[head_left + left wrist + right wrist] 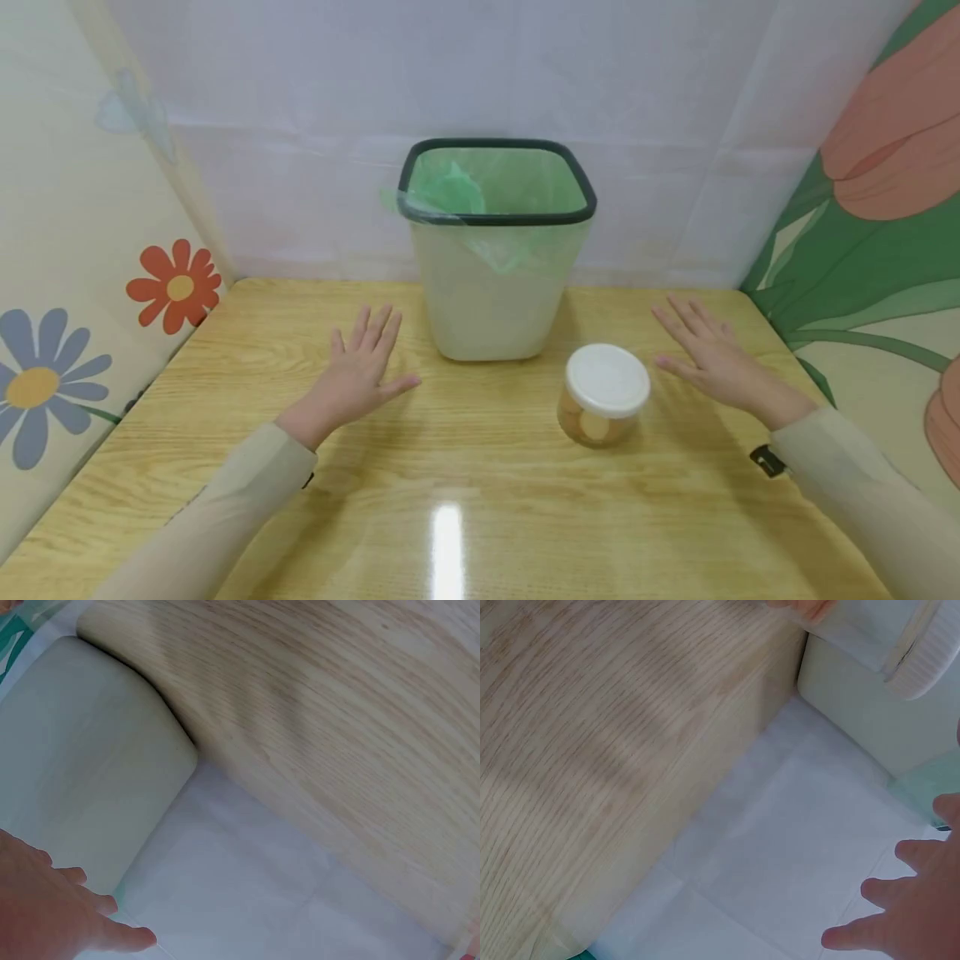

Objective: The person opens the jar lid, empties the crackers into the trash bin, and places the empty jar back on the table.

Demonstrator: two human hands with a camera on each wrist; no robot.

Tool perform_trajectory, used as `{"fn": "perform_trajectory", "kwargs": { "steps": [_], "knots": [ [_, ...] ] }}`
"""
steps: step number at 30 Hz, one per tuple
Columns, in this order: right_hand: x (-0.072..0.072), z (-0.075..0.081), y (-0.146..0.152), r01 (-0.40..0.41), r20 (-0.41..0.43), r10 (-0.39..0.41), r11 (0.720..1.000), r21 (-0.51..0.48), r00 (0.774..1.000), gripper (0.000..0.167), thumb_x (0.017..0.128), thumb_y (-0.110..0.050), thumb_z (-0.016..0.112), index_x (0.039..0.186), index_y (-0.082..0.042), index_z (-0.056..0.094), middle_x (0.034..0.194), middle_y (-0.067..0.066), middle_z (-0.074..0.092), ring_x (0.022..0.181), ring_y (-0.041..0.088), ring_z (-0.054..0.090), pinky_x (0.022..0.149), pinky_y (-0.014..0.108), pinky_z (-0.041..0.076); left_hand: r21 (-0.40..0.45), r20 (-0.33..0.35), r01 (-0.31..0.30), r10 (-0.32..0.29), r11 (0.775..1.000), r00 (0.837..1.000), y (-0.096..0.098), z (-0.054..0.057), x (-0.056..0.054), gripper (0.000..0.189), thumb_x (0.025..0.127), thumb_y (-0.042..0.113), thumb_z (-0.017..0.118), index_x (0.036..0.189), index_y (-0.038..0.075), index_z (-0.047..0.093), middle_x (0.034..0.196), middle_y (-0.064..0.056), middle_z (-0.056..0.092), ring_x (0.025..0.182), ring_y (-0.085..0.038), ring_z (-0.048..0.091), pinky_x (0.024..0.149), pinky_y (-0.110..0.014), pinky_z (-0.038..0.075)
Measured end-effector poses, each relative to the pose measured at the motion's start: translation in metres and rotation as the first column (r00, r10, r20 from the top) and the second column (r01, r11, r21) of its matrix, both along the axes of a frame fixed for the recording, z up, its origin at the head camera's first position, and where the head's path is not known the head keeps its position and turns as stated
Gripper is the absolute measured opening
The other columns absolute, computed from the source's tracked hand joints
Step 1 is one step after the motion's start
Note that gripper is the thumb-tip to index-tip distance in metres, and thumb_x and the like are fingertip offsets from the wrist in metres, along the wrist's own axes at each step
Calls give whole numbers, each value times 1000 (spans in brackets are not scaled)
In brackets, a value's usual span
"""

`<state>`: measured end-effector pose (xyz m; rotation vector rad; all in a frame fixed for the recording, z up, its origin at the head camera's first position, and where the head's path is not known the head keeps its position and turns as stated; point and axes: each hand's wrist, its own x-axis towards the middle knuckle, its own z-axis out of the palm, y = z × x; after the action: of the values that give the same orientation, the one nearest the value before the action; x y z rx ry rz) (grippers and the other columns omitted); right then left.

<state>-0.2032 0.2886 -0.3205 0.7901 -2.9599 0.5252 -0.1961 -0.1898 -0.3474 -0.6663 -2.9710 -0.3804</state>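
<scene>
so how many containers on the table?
2. The lined bin stands at the back; the white-lidded jar sits front-right of it, left of the right hand. Anything behind the bin would be hidden.

Setting: draped tabletop booth [487, 67]; room type unclear.
Wood-grain table [517, 467] is lying beneath left hand [352, 375] and right hand [711, 357]; creased pale cloth [637, 67] is hanging beyond, flower-printed panels [82, 225] flanking both.

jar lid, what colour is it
The jar lid is white; it shows best in the head view.
</scene>
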Motion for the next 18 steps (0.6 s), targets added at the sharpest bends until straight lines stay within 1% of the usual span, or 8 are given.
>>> {"fn": "perform_trajectory", "kwargs": {
  "steps": [6, 9, 13, 18],
  "knots": [
    [2, -2, -1, -7, 9, 7, 1000, -15, 1000, 74, 100, -36, 53, 157, -13, 11, 159, 23, -2, 141, 51, -4, 99, 78, -3, 17, 19, 9, -9, 1000, 1000, 0, -3, 2, 97, 95, 46, 59, 154, -1, -1, 160, -22, -6, 143, -41, -15, 101, -76, -3],
    [3, -5, -1, -16, -5, 16, 1000, -26, 1000, 74, 100, -35, 54, 157, -15, 11, 160, 23, -1, 141, 52, -3, 100, 77, -3, 9, 16, 9, -9, 1000, 1000, 1, -5, 3, 96, 94, 46, 59, 154, -2, 1, 160, -22, -6, 144, -42, -13, 101, -77, -2],
    [3, -7, -2, -24, -23, 23, 999, -30, 999, 74, 100, -34, 55, 157, -15, 12, 160, 23, 1, 140, 54, 0, 100, 78, -2, -5, 3, 24, -24, 1000, 1000, 2, -8, 5, 96, 94, 48, 59, 153, -3, 3, 160, -23, -4, 144, -42, -11, 100, -78, 0],
    [5, -7, -4, -32, -22, 31, 999, -21, 999, 74, 100, -36, 53, 157, -15, 11, 160, 22, 0, 140, 54, 1, 100, 77, -1, 11, -5, 37, -37, 999, 999, 3, -11, 8, 95, 94, 47, 60, 153, -4, 5, 160, -23, -3, 144, -43, -10, 100, -78, 0]
  ]
}}
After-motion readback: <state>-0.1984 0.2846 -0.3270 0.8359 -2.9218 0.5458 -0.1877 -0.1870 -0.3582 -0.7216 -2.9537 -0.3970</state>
